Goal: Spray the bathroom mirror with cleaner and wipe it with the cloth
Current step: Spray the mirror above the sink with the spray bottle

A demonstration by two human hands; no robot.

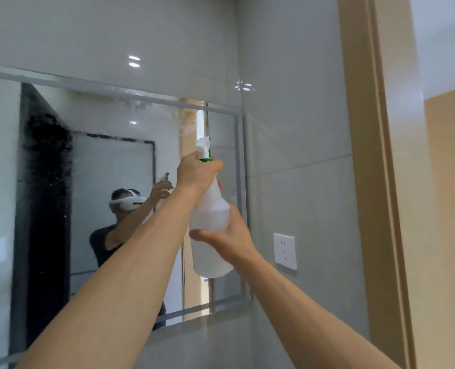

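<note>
A translucent white spray bottle [212, 219] with a white and green trigger head is held up in front of the right part of the wall mirror [109, 161]. My left hand [197, 173] grips its neck at the trigger. My right hand [229, 235] holds the bottle's body from the right side. A mist of spray hangs on the glass near the mirror's upper right, and droplets blur its top and left parts. No cloth is in view.
Grey glossy tiles surround the mirror. A white wall socket [285, 251] sits on the right wall beside the mirror. A beige door frame [367, 155] runs down the right side. The mirror reflects a person wearing a headset.
</note>
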